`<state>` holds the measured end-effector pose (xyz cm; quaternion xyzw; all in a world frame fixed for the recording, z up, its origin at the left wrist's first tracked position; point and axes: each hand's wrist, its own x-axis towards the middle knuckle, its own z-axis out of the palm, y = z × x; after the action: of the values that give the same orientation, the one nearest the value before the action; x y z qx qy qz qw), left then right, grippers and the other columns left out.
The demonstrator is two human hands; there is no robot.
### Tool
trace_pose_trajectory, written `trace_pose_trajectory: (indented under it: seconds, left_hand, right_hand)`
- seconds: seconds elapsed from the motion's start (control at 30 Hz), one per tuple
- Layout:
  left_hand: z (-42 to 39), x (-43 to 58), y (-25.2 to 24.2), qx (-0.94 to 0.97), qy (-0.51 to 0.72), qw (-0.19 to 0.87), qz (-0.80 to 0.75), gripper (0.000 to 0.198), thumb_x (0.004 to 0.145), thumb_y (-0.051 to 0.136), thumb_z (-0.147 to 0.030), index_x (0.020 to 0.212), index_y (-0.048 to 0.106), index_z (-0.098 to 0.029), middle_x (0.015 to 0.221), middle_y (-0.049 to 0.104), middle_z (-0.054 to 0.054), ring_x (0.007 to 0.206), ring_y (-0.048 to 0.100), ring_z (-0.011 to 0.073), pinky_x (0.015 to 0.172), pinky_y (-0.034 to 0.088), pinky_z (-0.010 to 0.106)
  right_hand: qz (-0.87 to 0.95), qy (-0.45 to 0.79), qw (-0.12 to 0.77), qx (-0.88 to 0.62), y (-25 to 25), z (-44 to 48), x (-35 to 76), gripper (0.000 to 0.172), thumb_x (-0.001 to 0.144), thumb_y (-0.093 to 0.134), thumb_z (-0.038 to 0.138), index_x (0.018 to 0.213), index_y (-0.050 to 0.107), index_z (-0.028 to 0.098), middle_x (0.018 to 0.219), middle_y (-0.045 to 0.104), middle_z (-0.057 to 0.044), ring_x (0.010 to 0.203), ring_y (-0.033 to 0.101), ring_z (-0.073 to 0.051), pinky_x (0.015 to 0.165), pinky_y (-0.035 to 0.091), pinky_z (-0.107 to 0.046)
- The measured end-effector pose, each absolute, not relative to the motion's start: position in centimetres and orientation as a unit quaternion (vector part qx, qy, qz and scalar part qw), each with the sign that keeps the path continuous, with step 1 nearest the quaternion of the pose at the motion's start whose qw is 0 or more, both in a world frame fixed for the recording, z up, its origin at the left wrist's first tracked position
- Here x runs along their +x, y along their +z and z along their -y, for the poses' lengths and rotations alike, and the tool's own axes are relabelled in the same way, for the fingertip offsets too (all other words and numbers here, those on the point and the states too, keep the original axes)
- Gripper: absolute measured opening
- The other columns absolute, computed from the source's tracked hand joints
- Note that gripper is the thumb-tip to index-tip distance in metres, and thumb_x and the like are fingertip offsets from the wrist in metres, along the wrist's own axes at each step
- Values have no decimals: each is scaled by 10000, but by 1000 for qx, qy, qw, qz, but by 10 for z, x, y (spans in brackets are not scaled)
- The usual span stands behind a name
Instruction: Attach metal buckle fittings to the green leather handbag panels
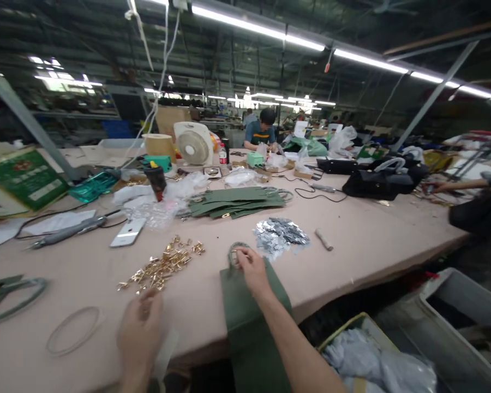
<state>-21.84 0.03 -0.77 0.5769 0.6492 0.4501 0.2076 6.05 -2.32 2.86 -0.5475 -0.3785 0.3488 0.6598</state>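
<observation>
My right hand (pixel 251 270) is closed in a pinch on the green handle (pixel 232 251) at the top of a green bag panel (pixel 239 300). A small gold-coloured fitting seems to show at its fingertips. The panel lies on the table and hangs over the front edge. At the near side of a pile of gold metal fittings (pixel 166 266) is my left hand (pixel 141 327), blurred, its fingers curled together. Whatever it pinches cannot be made out. Just beyond my right hand lies a heap of thin silver metal plates (pixel 278 236).
Green panels (pixel 237 202) are stacked farther back. A phone (pixel 127 232), a grey corded tool (pixel 69 232) and a clear ring (pixel 73 330) lie left. A short stick (pixel 323 239) lies right. Bins (pixel 466 316) stand below the right edge. A co-worker (pixel 262 131) sits across.
</observation>
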Motion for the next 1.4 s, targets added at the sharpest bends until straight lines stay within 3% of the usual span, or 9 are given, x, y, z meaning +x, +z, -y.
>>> trace_pose_trajectory:
  seconds: [0.07, 0.17, 0.3, 0.4, 0.53, 0.63, 0.77, 1.0, 1.4]
  left_hand:
    - [2, -179, 9, 624, 433, 286, -585, 483, 876, 574, -583, 1147, 685, -199, 1115, 740, 90, 883, 727, 253, 780, 592, 380]
    - [5, -117, 21, 709, 340, 328, -524, 522, 890, 613, -544, 1255, 653, -173, 1289, 679, 152, 924, 721, 254, 871, 571, 402]
    - [9, -62, 17, 747, 258, 275, -548, 372, 818, 726, -410, 1113, 675, -189, 1184, 680, 137, 1069, 664, 318, 908, 517, 410]
    - [9, -51, 8, 697, 334, 285, -567, 226, 766, 738, -283, 957, 648, -203, 1136, 643, 107, 1010, 643, 295, 882, 504, 398]
    - [6, -56, -2, 613, 438, 371, -542, 155, 791, 721, -338, 821, 618, -225, 969, 661, 69, 961, 631, 288, 950, 484, 434]
    - [6, -59, -11, 567, 452, 412, -551, 207, 867, 670, -411, 938, 649, -218, 937, 712, 75, 935, 662, 294, 944, 499, 466]
    - [5, -58, -25, 479, 496, 476, -545, 321, 921, 635, -418, 1148, 638, -190, 1102, 760, 115, 1039, 712, 258, 958, 537, 406]
    - [4, -64, -24, 240, 523, 715, -397, 594, 775, 835, -344, 1287, 620, -134, 1012, 791, 106, 958, 752, 239, 901, 587, 385]
    - [9, -67, -20, 251, 543, 721, -350, 545, 751, 856, -380, 1206, 653, -159, 1203, 758, 131, 1087, 730, 268, 965, 575, 406]
  right_hand:
    - [318, 367, 689, -538, 14, 32, 76, 342, 894, 692, 495, 997, 718, 170, 756, 636, 1, 691, 591, -152, 664, 497, -265]
    - [279, 388, 712, -514, -8, 38, 83, 376, 860, 744, 515, 1008, 716, 171, 717, 608, 24, 676, 562, -143, 653, 468, -261]
    - [297, 375, 705, -523, -22, 36, 83, 408, 853, 754, 516, 1057, 718, 165, 741, 648, 9, 697, 582, -153, 672, 472, -268]
    - [309, 367, 699, -531, -22, 33, 83, 413, 851, 754, 506, 1080, 717, 165, 766, 678, -7, 706, 603, -163, 686, 495, -279]
    - [312, 363, 705, -523, -19, 32, 81, 361, 857, 752, 475, 1053, 714, 175, 772, 684, -6, 698, 619, -160, 676, 509, -276]
    - [336, 359, 695, -524, -15, 32, 77, 328, 869, 743, 460, 1032, 711, 177, 749, 676, -2, 693, 627, -159, 660, 514, -270]
    - [363, 359, 669, -540, -14, 34, 75, 324, 889, 724, 460, 1030, 702, 169, 733, 680, -10, 669, 631, -154, 628, 517, -259]
    - [424, 377, 606, -557, -11, 40, 68, 305, 868, 746, 450, 969, 714, 164, 651, 671, -1, 558, 614, -132, 543, 501, -231]
    - [456, 368, 554, -591, -7, 43, 57, 240, 854, 721, 418, 901, 694, 185, 707, 715, -23, 560, 653, -147, 518, 505, -233]
